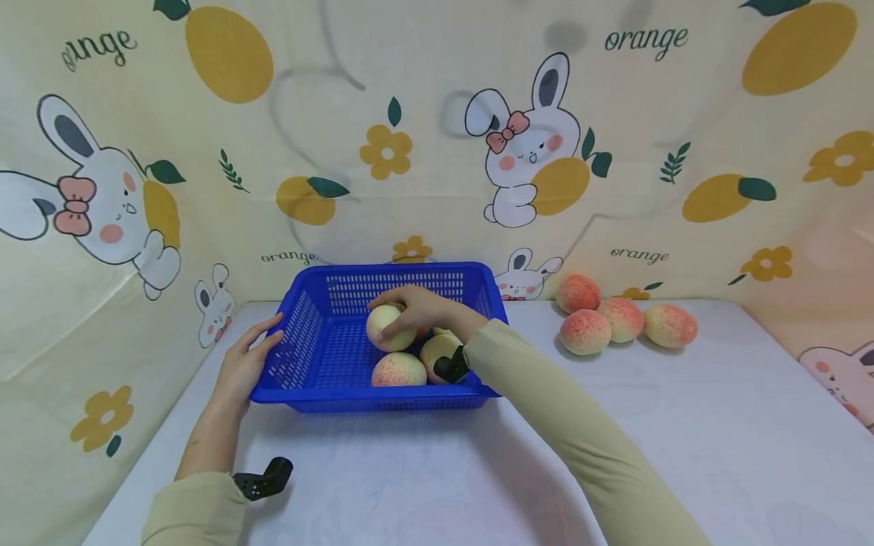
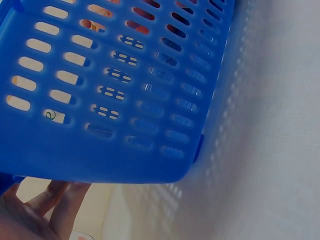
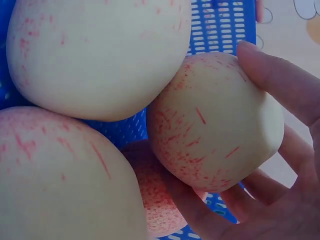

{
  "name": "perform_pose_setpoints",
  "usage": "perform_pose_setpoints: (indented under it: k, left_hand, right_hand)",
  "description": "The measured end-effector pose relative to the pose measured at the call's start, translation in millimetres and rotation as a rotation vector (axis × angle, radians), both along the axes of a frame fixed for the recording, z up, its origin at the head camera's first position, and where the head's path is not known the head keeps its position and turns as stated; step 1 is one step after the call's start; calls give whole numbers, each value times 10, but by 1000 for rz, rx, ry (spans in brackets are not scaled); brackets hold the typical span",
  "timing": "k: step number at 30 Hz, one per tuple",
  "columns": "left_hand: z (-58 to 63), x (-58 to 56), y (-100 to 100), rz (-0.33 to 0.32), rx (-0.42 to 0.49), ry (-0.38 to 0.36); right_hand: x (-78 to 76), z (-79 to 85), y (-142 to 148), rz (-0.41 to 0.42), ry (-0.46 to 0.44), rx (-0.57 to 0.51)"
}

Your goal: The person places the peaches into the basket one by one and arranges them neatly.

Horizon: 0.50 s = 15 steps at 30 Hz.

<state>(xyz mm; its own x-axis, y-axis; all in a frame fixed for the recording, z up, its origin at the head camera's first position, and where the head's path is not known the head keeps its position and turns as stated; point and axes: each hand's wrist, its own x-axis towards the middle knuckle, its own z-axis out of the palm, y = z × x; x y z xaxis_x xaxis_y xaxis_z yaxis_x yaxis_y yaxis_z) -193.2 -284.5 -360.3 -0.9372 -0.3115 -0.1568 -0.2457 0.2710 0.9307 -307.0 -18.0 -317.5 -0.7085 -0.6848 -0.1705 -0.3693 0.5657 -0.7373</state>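
A peach (image 1: 386, 327), pale yellow with red flecks, is gripped by my right hand (image 1: 425, 307) over the blue plastic basket (image 1: 290, 396). In the right wrist view, the thumb and fingers curl around this peach (image 3: 215, 122). Beside it in the basket lie a pale peach with a red blush (image 1: 399, 371) and another peach (image 1: 437, 356) half covered by the wrist. A redder peach (image 3: 157, 202) shows beneath the held one. My left hand (image 1: 242, 368) touches the basket's left side with extended fingers (image 2: 72, 205), their tips hidden behind its corner.
Several redder peaches (image 1: 586, 332) sit in a group on the white table (image 1: 724, 409), right of the basket. A patterned cloth (image 1: 423, 212) with rabbits and oranges hangs behind and along the sides. Dark wrist devices (image 1: 266, 479) are worn on both arms.
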Motion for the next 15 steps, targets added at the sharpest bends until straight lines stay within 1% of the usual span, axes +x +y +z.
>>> perform_pose_setpoints:
  k: [8,11,15]
  left_hand:
    - [7,-3,7,0,9,-1]
    - [6,3,13,2,4,-6]
    - [7,6,3,4,7,-9]
  right_hand:
    - [54,39,-15,21,17,88]
    - [64,50,-2,42,30,104]
    - [63,68,28,92,57,102]
